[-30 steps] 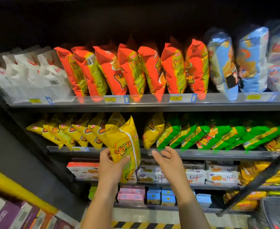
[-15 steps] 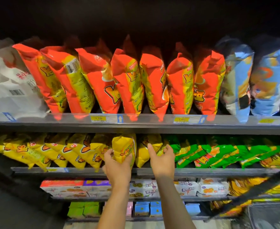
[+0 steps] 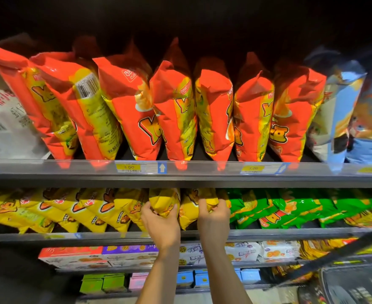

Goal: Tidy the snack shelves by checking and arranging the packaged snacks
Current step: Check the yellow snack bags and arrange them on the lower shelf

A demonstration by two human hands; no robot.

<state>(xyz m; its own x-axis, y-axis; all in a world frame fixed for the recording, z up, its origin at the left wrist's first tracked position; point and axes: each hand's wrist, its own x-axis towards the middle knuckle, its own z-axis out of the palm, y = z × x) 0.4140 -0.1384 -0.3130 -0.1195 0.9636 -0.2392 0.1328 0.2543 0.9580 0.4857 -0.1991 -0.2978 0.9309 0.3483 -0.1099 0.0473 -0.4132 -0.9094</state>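
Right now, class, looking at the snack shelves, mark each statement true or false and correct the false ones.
1. The left hand grips a yellow bag. True.
2. The orange bags stand on the shelf below the hands. False: they stand on the shelf above.
3. Green bags lie right of the yellow ones. True.
4. The right hand holds a blue box. False: it rests on another yellow bag.
5. The price tags are yellow. True.
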